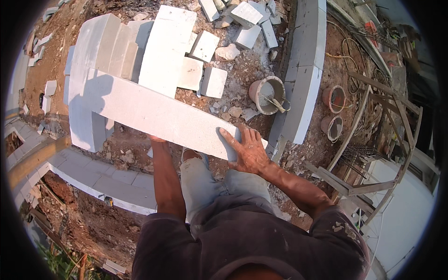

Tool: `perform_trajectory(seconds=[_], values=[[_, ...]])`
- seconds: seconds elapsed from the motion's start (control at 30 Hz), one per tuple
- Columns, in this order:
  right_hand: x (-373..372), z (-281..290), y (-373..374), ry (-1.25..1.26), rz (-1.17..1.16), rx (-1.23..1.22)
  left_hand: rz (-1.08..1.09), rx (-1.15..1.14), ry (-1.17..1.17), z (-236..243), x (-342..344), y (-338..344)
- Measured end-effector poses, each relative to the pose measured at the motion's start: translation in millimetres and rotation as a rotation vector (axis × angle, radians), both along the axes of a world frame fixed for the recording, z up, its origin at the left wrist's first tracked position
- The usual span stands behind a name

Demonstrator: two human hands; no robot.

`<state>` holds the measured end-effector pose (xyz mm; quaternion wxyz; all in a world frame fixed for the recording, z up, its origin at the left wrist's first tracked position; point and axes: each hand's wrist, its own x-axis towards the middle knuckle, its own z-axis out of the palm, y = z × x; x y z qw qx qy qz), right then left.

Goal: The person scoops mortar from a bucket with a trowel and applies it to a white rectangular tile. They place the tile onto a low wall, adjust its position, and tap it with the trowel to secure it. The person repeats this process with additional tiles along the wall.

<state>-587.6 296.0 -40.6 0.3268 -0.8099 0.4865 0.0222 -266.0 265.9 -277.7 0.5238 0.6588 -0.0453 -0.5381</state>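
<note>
Bucket (255, 91) beyond long block (163, 112), left of low wall (308, 88)

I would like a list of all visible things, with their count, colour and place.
Long block: one, white, centre
Stacked blocks: several, pale, upper left
Loose blocks: many, pale, top centre
Block walls: two or more, pale grey, right of centre and lower left
Buckets: three, dull pinkish, right of centre
Wooden frame: one, brownish, right
Wooden beam: one, tan, left
Hose or cable: count unclear, yellowish, upper right
Plants: count unclear, green, lower left
Trousers: one pair, pale blue, lower centre
Shirt: one, dark, bottom centre
Left hand: one, bare, mostly under long block
Right hand: one, bare, long block's right end
</note>
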Motion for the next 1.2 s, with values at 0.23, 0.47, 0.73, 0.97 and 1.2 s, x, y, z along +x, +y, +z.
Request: perform_trajectory(seconds=[0.23, 0.47, 0.73, 0.97, 1.2], values=[[-133, -14, 146, 0.198, -0.215, 0.059, -0.642, -0.049, 0.222, 19, -176, 49], [-161, -74, 177, 0.007, -0.382, -0.106, -0.829, -0.203, 0.224, 26, -225, 25], [-200, -322, 165, -0.121, -0.464, -0.081, -0.904, -0.304, 0.265, -36, -248, -24], [-210, -481, 116, -0.263, -0.49, -0.205, -0.823, -0.344, 0.272, -75, -265, -44], [-222, -514, 122, -0.237, -0.513, -0.109, -0.724, -0.386, 0.263, -72, -256, -59]])
